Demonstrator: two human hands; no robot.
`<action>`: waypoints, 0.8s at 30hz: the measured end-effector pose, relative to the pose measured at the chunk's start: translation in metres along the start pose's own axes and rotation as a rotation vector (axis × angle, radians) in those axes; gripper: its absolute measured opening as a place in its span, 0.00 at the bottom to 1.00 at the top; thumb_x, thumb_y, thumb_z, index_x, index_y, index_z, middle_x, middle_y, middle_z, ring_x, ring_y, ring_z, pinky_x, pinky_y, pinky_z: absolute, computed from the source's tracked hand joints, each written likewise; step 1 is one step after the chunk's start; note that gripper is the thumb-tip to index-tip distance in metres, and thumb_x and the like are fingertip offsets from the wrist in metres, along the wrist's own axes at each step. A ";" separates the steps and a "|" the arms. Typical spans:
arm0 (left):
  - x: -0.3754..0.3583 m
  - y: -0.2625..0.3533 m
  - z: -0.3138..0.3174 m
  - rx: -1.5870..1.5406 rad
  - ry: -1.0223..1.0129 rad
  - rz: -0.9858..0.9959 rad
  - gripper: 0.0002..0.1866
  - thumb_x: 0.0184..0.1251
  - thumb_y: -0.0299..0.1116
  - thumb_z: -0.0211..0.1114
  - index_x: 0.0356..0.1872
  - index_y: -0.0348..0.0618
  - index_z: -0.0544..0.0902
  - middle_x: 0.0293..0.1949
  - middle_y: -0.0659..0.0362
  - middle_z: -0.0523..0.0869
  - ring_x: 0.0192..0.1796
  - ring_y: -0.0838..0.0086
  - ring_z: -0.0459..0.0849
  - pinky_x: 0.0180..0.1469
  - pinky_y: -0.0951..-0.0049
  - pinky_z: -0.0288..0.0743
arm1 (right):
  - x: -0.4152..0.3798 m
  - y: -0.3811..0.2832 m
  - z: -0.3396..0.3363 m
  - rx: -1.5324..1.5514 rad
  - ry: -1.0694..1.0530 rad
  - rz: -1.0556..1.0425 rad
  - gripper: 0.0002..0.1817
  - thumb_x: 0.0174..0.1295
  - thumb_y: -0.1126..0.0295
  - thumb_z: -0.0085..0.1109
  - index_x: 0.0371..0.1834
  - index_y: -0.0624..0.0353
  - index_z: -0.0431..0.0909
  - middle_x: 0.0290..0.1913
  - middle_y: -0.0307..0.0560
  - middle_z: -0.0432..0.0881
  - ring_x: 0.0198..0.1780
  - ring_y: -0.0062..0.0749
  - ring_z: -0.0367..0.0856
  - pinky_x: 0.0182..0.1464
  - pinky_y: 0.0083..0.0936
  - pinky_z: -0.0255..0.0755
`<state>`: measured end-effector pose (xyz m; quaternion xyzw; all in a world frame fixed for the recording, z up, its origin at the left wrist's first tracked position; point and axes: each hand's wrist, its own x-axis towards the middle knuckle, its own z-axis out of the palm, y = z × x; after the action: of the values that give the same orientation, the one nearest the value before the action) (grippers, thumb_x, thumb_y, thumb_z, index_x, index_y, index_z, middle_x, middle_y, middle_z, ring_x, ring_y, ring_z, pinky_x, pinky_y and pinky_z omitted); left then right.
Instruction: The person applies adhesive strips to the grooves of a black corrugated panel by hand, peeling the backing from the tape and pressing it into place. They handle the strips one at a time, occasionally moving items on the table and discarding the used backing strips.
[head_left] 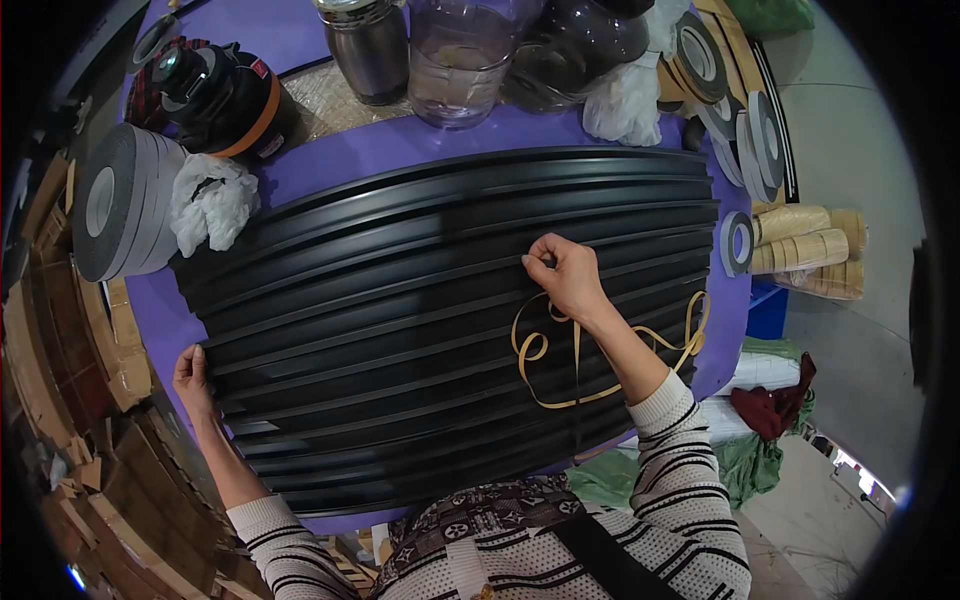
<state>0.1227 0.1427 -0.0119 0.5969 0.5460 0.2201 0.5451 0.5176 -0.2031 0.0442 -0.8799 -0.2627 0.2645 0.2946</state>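
Black ribbed strips [400,330] lie side by side across the purple tabletop. At their left ends, my left hand [193,380] has its thumb and fingers closed on the end of one black strip. My right hand [565,278] is closed in a pinch over the right half of the strips. What its fingertips hold is hidden. A narrow yellow ribbon [535,348] curls in loose loops under my right wrist and forearm, and part of it passes out of sight beneath the hand.
Grey tape rolls [115,205] and a crumpled white plastic bag [212,200] are at the left. A black jug [225,100], a metal-coloured jar [368,55] and a clear water container [460,70] stand behind. More tape rolls [760,145] line the right edge. Cardboard [130,480] is piled left.
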 end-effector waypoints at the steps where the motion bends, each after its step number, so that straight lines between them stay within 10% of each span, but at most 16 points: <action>1: 0.001 -0.002 -0.001 0.031 0.009 0.008 0.08 0.56 0.33 0.62 0.33 0.40 0.80 0.29 0.67 0.79 0.33 0.84 0.73 0.38 0.85 0.65 | 0.000 -0.001 0.000 -0.016 0.002 0.000 0.08 0.48 0.69 0.57 0.23 0.63 0.73 0.19 0.48 0.75 0.19 0.37 0.74 0.25 0.26 0.66; 19: -0.002 0.013 0.016 0.139 0.075 0.012 0.05 0.52 0.28 0.61 0.27 0.36 0.79 0.24 0.66 0.77 0.29 0.83 0.72 0.34 0.81 0.67 | 0.000 -0.002 -0.001 -0.116 0.027 0.022 0.09 0.46 0.64 0.57 0.24 0.57 0.74 0.22 0.49 0.77 0.28 0.45 0.77 0.31 0.33 0.69; 24: -0.038 0.049 0.070 0.843 0.532 0.568 0.12 0.51 0.30 0.58 0.38 0.39 0.76 0.32 0.50 0.78 0.38 0.58 0.74 0.41 0.62 0.65 | 0.002 -0.006 -0.002 -0.073 -0.023 -0.032 0.09 0.48 0.67 0.56 0.23 0.60 0.70 0.16 0.45 0.70 0.20 0.36 0.71 0.26 0.27 0.64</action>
<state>0.1912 0.0890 0.0231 0.8100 0.5233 0.2636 0.0233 0.5187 -0.1986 0.0485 -0.8828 -0.2895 0.2601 0.2632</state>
